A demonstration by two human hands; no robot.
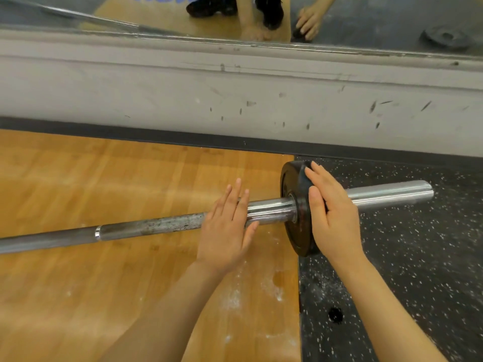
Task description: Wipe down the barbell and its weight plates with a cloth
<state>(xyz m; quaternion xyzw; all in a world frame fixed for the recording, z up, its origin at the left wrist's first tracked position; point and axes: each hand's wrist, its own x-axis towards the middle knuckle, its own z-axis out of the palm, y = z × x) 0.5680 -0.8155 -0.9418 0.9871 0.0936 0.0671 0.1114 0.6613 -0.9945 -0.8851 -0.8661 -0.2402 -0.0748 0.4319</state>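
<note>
With the long steel barbell (162,226) lying on the floor from 9 to 3 o'clock, straddles a wooden platform (78,270) and black speckled rubber matting (418,270) below a scuffed white wall (235,100) with a mirror (366,19). Small black weight plate (292,205) upright on the sleeve at 3 o'clock; no cloth visible. Flat and straight-fingered: right hand (332,218) against the plate's outer face, left hand (227,226) over the bar just inside, neither gripping.
</note>
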